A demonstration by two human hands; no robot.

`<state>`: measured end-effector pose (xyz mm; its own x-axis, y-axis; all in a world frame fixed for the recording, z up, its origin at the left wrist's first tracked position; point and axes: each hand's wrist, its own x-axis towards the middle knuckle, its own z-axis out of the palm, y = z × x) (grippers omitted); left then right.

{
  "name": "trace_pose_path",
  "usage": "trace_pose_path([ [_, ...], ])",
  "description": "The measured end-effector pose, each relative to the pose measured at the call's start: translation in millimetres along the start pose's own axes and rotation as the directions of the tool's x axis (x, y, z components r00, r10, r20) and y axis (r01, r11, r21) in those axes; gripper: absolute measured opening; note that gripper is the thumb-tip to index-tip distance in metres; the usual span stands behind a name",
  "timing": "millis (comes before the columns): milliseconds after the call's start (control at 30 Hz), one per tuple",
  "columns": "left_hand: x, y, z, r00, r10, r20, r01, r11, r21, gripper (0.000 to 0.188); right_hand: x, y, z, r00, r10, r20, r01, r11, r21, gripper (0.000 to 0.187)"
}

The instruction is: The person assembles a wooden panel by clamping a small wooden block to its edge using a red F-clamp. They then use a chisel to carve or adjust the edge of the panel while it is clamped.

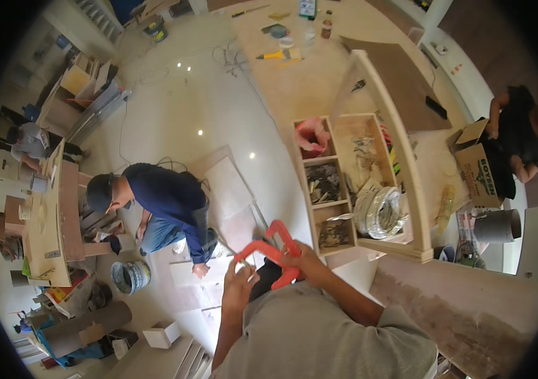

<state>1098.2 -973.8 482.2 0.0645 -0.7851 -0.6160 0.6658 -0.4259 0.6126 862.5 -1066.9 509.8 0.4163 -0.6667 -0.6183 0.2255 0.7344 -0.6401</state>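
An orange-red G-clamp (264, 250) is held up in front of my body, between both hands. My right hand (305, 263) is closed around one side of its frame. At the clamp's left end, my left hand (240, 285) is closed, its fingers near a thin rod that looks like the screw. The exact finger hold there is partly hidden. Ahead and to the right of the clamp stands a wooden tray (314, 160) with compartments of small hardware, a pink bag (312, 136) and a coil of wrapped cable (379, 212).
A co-worker in a dark blue top (166, 196) crouches at left over boards (228, 183) on the floor. A bucket (131, 276) stands near that person. A wooden table (281, 88) holds bottles (326, 25) and a yellow brush (280, 55). Another person (522, 129) is at far right beside a cardboard box (481, 165).
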Motion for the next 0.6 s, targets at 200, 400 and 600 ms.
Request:
trace_pose_path([
  [200, 52.7, 131.3, 38.2, 0.966, 0.183, 0.181, -0.201, 0.975, 0.091, 0.037, 50.6, -61.0, 42.2, 0.954, -0.243, 0.177, 0.222, 0.966, 0.131, 0.034],
  [400, 101.4, 225.8, 92.5, 0.973, 0.196, 0.126, -0.221, 0.947, 0.232, 0.029, 91.2, -113.7, 82.6, 0.927, -0.373, 0.038, 0.364, 0.921, 0.142, 0.031],
  [600, 163.5, 276.5, 113.0, 0.954, 0.196, 0.226, -0.243, 0.948, 0.205, 0.028, 140.2, -165.8, 93.7, 0.907, -0.421, 0.006, 0.413, 0.892, 0.182, 0.026],
])
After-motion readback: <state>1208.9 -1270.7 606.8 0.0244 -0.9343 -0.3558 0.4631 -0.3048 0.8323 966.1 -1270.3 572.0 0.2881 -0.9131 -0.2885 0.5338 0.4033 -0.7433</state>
